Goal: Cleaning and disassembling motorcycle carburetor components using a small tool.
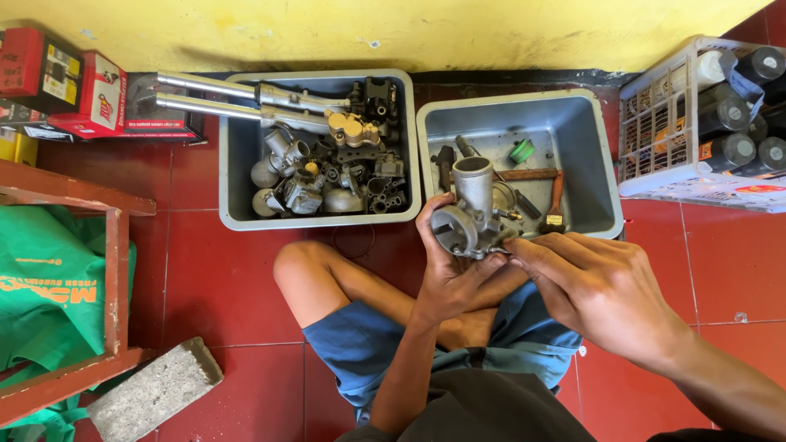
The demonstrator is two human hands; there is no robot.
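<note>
**Carburetor held between both hands, above the lap**

A person sits cross-legged on a red tiled floor (229, 270), and the carburetor (473, 214) is up in front of them, over the near edge of the right tray (594, 164). The left hand (450, 274) is clamped on it from below and behind — thumb curled up along its left side, palm under the body — so the round metal barrel stands upright above the fingers. The right hand (602, 286) comes in from the right, its fingertips pinched together at the carburetor's lower right side; it seems to be working a small part there, though the spot is too small to make out. The two hands are touching or nearly so, with the carburetor sitting between them, more in the left than the right.

Behind the carburetor, the right tray holds a few tools: a brush (555, 200), a wooden-handled piece and a small green part (521, 151). The left tray (237, 176), just beside it, is packed with grey metal engine parts, a gold-coloured casting (354, 128), and two chrome fork tubes (213, 94) that stick out over its left rim.

Further off, a white crate (655, 115) of dark spray cans stands at the right, red boxes (90, 94) lie along the yellow wall at the left, and a concrete block (155, 389) rests on the floor by a red wooden frame (115, 278) and green bag (49, 295).
</note>
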